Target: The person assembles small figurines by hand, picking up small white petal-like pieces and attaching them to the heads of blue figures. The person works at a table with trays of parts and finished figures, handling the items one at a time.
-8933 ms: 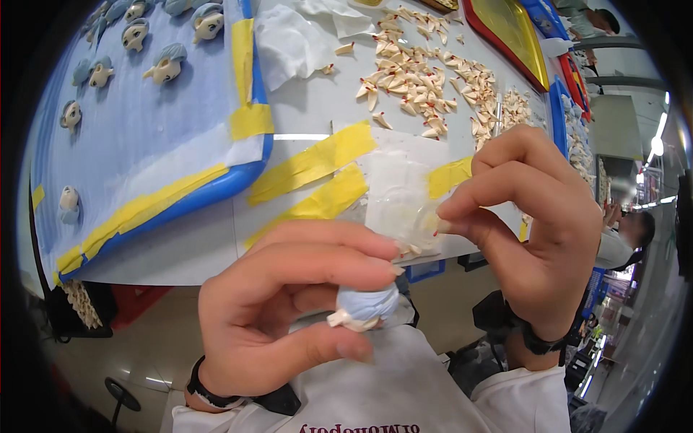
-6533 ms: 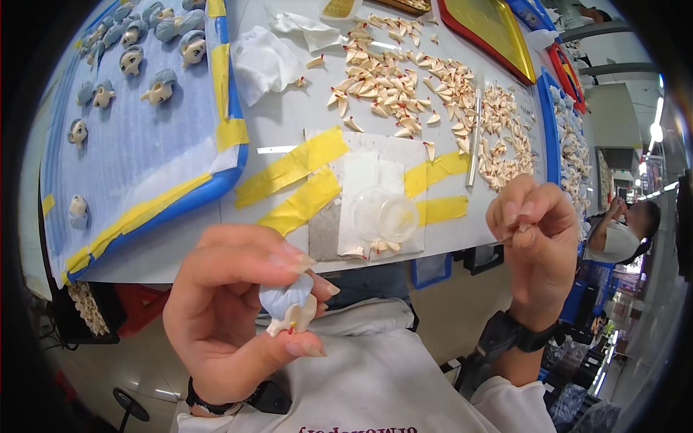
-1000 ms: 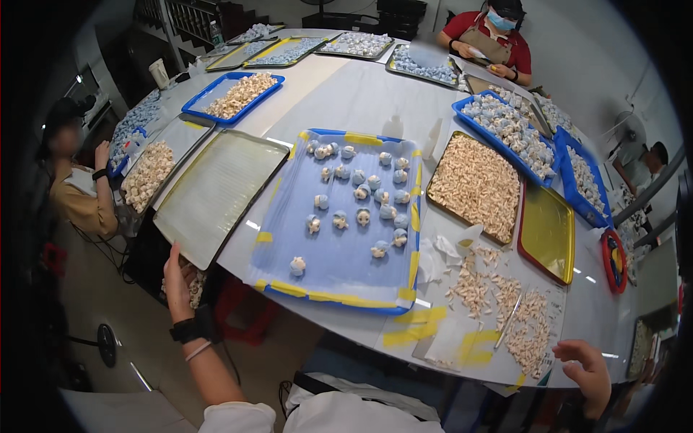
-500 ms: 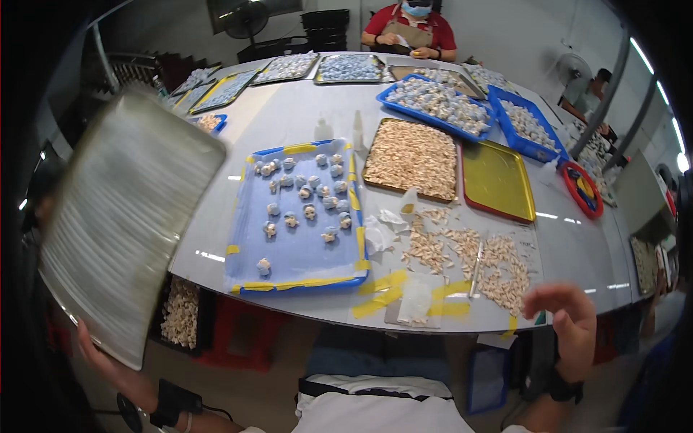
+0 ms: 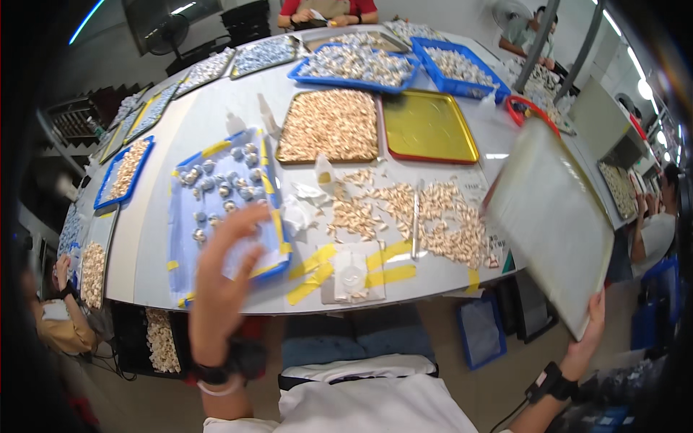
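My right hand [image 5: 588, 328] grips the lower corner of a large, pale, flat tray [image 5: 556, 224], tilted up over the table's right edge. My left hand [image 5: 220, 281] is raised, fingers apart and empty, in front of a blue tray [image 5: 271, 273] lined with blue sheeting and taped in yellow. On that lining stand several small blue-and-cream figures [image 5: 209, 166], partly hidden by my hand. Right of it, loose cream pieces [image 5: 451, 231] lie on the table around a thin metallic tool [image 5: 416, 220]. A white pad [image 5: 350, 274] sits by the near edge between yellow tape strips.
Behind the loose pieces stand a tray full of cream pieces [image 5: 328, 126] and a yellow tray [image 5: 429, 126]. Blue bins [image 5: 354, 86] of small parts, a red basket [image 5: 530, 112] and small bottles [image 5: 267, 115] are farther back. Other people sit around the table.
The pale tray has gone from my left hand on the left to my right hand on the right. My left hand has moved inward over the blue tray. The view has shifted right.
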{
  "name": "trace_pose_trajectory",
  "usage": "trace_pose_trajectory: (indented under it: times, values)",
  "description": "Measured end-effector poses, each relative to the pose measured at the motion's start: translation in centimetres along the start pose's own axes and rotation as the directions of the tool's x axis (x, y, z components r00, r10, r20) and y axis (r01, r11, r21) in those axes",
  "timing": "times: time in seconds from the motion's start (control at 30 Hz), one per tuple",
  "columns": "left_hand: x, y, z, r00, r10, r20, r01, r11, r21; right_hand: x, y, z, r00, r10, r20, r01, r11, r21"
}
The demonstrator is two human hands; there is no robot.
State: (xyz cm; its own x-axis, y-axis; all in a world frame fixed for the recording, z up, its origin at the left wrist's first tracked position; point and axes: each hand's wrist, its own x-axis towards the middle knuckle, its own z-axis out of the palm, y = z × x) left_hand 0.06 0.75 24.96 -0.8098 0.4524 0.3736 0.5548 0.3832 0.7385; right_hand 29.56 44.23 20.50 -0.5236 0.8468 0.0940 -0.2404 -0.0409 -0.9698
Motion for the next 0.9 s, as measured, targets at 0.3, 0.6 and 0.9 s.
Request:
trace_pose_trajectory:
  times: [0.3, 0.6, 0.9]
  values:
    - [-2.2, -8.5, -0.9, 0.968, -0.229, 0.106, 0.159, 0.879, 0.450, 5.3, 9.2, 0.8, 0.927, -0.063, -0.370, 0.055, 0.998, -0.034]
    - [-0.9, -7.9, -0.1, 0.963, -0.256, 0.083, 0.186, 0.854, 0.485, 4.3, 4.5, 12.3, 0.971, -0.208, 0.117, 0.227, 0.654, -0.721]
    - [0.2, -11.2, -0.6, 0.927, -0.363, -0.091, 0.366, 0.825, 0.431, 7.6, 7.2, 24.3, 0.664, 0.219, 0.715, 0.622, 0.369, -0.690]
